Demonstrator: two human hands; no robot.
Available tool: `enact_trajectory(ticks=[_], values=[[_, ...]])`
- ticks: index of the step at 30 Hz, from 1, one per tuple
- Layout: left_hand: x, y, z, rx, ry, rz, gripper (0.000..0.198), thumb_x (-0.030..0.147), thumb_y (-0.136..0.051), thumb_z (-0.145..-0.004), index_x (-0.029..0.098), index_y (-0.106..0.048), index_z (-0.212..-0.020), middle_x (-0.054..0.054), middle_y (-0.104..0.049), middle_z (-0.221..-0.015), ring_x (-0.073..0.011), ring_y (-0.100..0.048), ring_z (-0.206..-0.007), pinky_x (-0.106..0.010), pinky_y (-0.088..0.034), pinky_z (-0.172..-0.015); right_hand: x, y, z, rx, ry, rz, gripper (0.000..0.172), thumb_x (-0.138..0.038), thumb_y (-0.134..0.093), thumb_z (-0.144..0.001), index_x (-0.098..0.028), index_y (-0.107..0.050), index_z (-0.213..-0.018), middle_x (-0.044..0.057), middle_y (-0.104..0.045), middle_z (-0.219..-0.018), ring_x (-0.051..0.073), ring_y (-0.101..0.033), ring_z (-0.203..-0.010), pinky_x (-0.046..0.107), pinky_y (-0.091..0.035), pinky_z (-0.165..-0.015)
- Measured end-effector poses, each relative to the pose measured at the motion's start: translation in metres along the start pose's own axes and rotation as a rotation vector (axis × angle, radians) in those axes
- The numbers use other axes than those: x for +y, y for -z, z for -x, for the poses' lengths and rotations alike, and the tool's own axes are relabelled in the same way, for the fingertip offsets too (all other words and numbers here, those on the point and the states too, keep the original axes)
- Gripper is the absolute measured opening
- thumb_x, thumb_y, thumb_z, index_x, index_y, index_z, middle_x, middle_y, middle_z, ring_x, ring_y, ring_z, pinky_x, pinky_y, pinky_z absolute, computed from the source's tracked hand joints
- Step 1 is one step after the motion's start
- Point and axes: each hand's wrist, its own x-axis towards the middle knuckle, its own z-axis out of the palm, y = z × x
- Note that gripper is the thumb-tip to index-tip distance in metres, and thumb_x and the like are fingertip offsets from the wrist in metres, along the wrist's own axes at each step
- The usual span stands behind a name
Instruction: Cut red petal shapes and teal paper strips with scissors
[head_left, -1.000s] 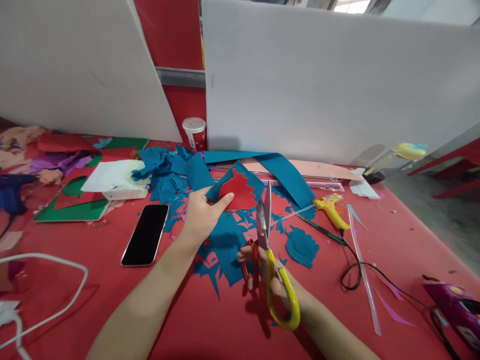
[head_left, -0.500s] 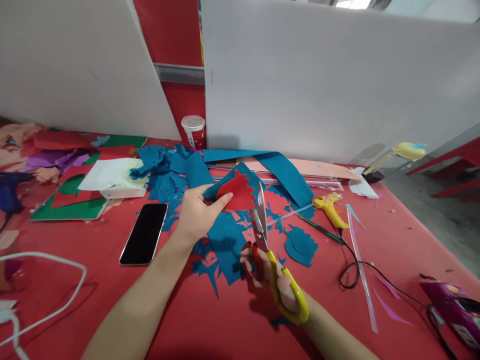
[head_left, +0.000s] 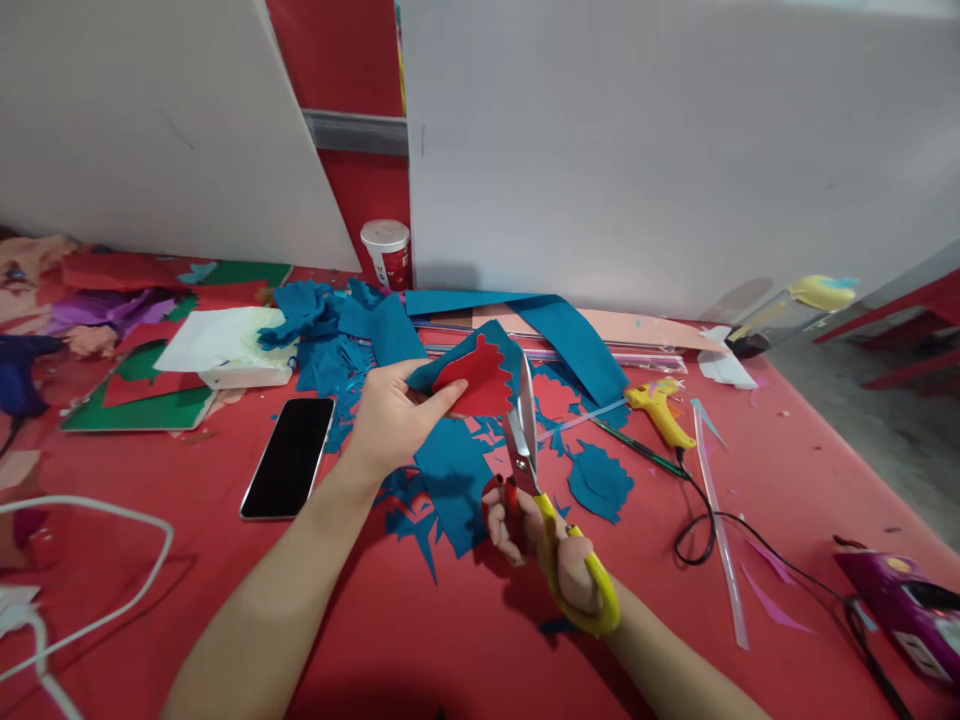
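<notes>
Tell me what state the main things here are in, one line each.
Scissors, blades apart
Red piece, scalloped on one edge, held
Blue sheet, held behind the red piece
Left grip, closed on both pieces
Right grip, around the scissors' handles
Blue cutout, lying loose
Phone, face up, screen dark
Cup, upright, lid on
Yellow glue gun, lying down

Two big whitish panels stand behind the red counter [head_left: 420, 650], the left panel [head_left: 150, 120] looking greyer than the right panel [head_left: 637, 150]. Between them, a narrow gap shows a red surface [head_left: 337, 50] crossed by a grey band [head_left: 356, 133]. Soft shadows fall on the right panel. Off to the right lies grey floor [head_left: 892, 440] — with red furniture [head_left: 911, 310] above it, cut off by the view.
</notes>
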Motion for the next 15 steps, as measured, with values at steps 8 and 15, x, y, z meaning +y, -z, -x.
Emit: enact_trajectory(ticks=[8, 15], values=[[0.0002, -0.0010, 0.0011, -0.016, 0.016, 0.011, 0.020, 0.030, -0.066, -0.064, 0.015, -0.067, -0.076, -0.003, -0.069, -0.072, -0.0173, -0.064, -0.061, -0.027, -0.053, -0.054, -0.0013, -0.0004, 0.0008, 0.008, -0.042, -0.032, 0.081, -0.081, -0.032, -0.058, -0.018, -0.046, -0.107, 0.000, -0.037, -0.073, 0.009, -0.025, -0.052, 0.024, -0.024, -0.047], [-0.0020, -0.0010, 0.0009, -0.009, 0.015, -0.006, 0.019, 0.031, -0.066, -0.063, 0.015, -0.067, -0.074, -0.003, -0.068, -0.070, -0.0175, -0.063, -0.059, -0.026, -0.053, -0.051, -0.0035, -0.0021, 0.0009, 0.009, -0.072, -0.096, 0.083, -0.082, -0.033, -0.055, -0.017, -0.047, -0.106, -0.001, -0.034, -0.068, 0.010, -0.023, -0.054, 0.024, -0.021, -0.046]])
